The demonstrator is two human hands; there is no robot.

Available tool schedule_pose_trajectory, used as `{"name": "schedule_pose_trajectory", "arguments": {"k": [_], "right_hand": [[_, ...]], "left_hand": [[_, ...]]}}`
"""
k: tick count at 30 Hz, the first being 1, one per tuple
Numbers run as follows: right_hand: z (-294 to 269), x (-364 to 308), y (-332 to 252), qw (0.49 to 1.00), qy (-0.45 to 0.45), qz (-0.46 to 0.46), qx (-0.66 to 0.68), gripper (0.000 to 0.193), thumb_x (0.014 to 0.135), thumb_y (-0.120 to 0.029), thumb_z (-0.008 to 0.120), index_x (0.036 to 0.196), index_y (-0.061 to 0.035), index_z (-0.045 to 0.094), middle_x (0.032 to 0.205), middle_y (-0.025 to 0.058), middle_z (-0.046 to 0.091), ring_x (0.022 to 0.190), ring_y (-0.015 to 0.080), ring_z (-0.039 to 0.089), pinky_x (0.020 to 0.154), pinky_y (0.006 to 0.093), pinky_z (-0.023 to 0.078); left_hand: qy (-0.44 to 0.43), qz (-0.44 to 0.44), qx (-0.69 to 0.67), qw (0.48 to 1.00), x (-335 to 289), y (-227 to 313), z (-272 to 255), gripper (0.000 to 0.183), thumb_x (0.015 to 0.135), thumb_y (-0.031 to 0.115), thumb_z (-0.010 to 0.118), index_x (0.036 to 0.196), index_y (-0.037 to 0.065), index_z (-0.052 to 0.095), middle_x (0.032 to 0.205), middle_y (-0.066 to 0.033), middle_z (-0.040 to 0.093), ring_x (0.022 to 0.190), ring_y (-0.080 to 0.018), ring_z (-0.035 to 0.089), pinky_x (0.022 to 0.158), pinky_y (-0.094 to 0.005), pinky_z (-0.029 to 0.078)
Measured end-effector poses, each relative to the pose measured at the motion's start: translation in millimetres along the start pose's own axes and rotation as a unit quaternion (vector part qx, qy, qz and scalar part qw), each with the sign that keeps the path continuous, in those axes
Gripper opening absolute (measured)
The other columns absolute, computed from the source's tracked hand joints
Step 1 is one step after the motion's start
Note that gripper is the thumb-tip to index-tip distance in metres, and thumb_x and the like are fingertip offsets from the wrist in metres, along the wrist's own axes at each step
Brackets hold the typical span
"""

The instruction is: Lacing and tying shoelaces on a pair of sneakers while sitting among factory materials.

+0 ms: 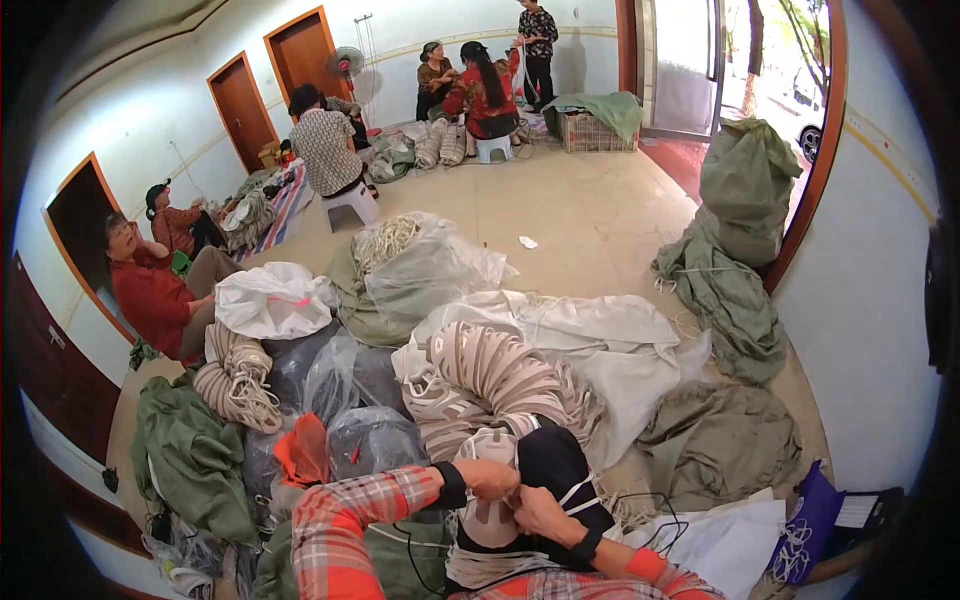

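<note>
Close in front of me a beige shoe upper (489, 522) with brown patches lies over my lap. At its upper right edge my left hand (488, 478) is closed, fingers pinched on the upper. My right hand (540, 514) is closed right beside it, fingertips nearly meeting the left ones; what they pinch is too small to make out. Dark cloth (548, 462) lies under and beyond the hands, with a white lace (577, 490) across it. Just past it a long curved stack of nested beige uppers (500, 370) rests on the pile.
Clear plastic bags (375, 440), a green sack (190, 455) and a bundle of uppers (238, 380) lie to the left. White sheeting (590, 340) spreads beyond the stack. Green sacks (725, 300) stand by the right doorway. Several people sit further off, one person (165, 295) nearby at left.
</note>
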State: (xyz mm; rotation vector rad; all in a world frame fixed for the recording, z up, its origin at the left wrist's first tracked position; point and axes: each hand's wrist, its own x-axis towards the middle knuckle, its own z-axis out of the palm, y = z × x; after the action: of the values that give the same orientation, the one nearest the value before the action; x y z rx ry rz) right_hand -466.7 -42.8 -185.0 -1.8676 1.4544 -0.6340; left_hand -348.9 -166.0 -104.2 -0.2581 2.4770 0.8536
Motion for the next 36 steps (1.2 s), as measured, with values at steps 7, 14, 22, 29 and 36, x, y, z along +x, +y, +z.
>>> {"name": "schedule_pose_trajectory", "arguments": {"k": [7,14,22,29,36], "right_hand": [[-7,-6,-18,0.982,0.023,0.162,0.098,0.024,0.077,-0.016,0.048,0.078,0.0050,0.059,0.069,0.0264,0.060,0.068,0.0397,0.061,0.062,0.0447,0.049],[-9,6,17,0.996,0.038,-0.028,-0.076,0.016,0.071,-0.014,0.058,0.076,0.0012,0.059,0.064,0.0179,0.058,0.061,0.0361,0.059,0.056,0.0393,0.049],[-60,-21,-31,0.984,0.167,-0.053,-0.017,0.006,0.077,-0.006,0.055,0.079,-0.0022,0.058,0.080,0.0123,0.050,0.084,0.0273,0.051,0.063,0.0367,0.045],[-49,-23,-38,0.975,-0.103,0.101,-0.171,0.017,0.070,-0.015,0.056,0.062,-0.0003,0.062,0.069,0.0213,0.059,0.068,0.0332,0.061,0.058,0.0406,0.049],[-70,0,-18,0.945,-0.203,0.204,0.154,0.019,0.073,-0.014,0.054,0.068,0.0027,0.061,0.053,0.0112,0.058,0.042,0.0185,0.056,0.042,0.0297,0.044]], "left_hand": [[-0.058,-0.012,-0.033,0.998,12,-10,22,0.019,0.066,0.008,0.055,0.078,-0.006,0.056,0.075,-0.0183,0.060,0.071,-0.0360,0.059,0.058,-0.0399,0.047],[0.266,0.248,-0.081,0.928,9,-49,48,0.020,0.076,0.017,0.055,0.090,0.003,0.057,0.087,-0.0163,0.059,0.083,-0.0328,0.058,0.074,-0.0407,0.046],[0.367,-0.236,-0.106,0.893,-44,-67,-42,0.010,0.083,0.015,0.049,0.084,0.005,0.051,0.070,-0.0110,0.059,0.063,-0.0234,0.060,0.052,-0.0340,0.046],[0.270,-0.149,-0.726,0.614,-76,-42,24,0.018,0.090,0.022,0.043,0.082,0.007,0.050,0.068,-0.0050,0.059,0.051,-0.0125,0.055,0.043,-0.0228,0.043],[0.233,0.039,-0.896,0.377,-78,-10,54,0.015,0.087,0.017,0.044,0.087,0.004,0.052,0.087,-0.0128,0.059,0.076,-0.0258,0.058,0.074,-0.0367,0.047]]}}
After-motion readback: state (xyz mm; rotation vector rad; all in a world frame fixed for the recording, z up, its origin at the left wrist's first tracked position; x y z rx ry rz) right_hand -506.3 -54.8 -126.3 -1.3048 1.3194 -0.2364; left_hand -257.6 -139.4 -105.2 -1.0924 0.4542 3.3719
